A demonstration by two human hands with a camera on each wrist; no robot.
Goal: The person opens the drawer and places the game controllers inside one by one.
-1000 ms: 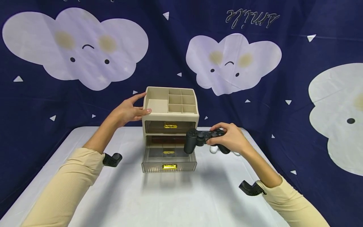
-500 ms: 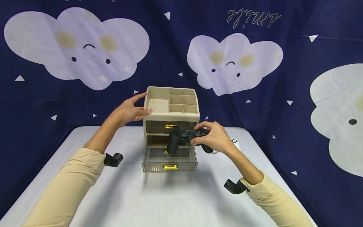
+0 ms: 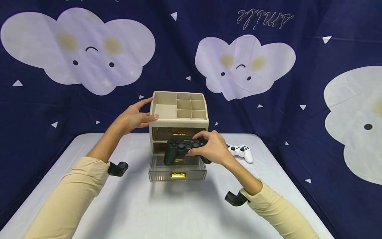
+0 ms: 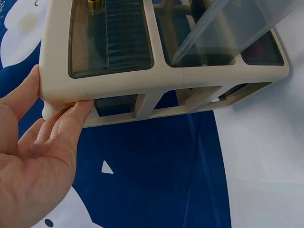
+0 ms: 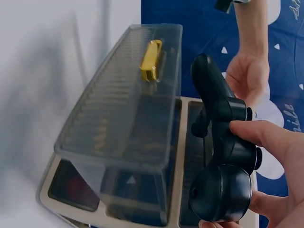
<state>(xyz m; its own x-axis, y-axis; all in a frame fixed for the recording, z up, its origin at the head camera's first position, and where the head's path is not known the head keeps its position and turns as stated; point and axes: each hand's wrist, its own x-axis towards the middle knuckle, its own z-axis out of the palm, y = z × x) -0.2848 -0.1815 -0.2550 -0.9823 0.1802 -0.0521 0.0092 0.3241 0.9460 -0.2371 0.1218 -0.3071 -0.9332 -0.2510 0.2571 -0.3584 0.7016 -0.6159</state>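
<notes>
A cream desktop drawer organizer (image 3: 179, 123) stands at the back middle of the table. Its clear middle drawer (image 3: 177, 176) with a gold handle is pulled out; the top drawer (image 3: 162, 133) is closed. My left hand (image 3: 132, 118) holds the organizer's upper left side, thumb over the top edge, as the left wrist view also shows. Between thumb and fingers, my right hand (image 3: 213, 147) grips a black game controller (image 3: 170, 151) by its right part. The controller hangs above the pulled-out drawer, hiding part of its inside.
A white game controller (image 3: 245, 153) lies on the white table (image 3: 179, 212) at the right, partly behind my right hand. The organizer's open top has one large compartment and several small ones. A dark blue cloth (image 3: 173, 53) with clouds hangs behind.
My right hand has carried the black controller leftward, from beside the organizer to over the pulled-out drawer. More of the white controller shows now. My left hand stays in place.
</notes>
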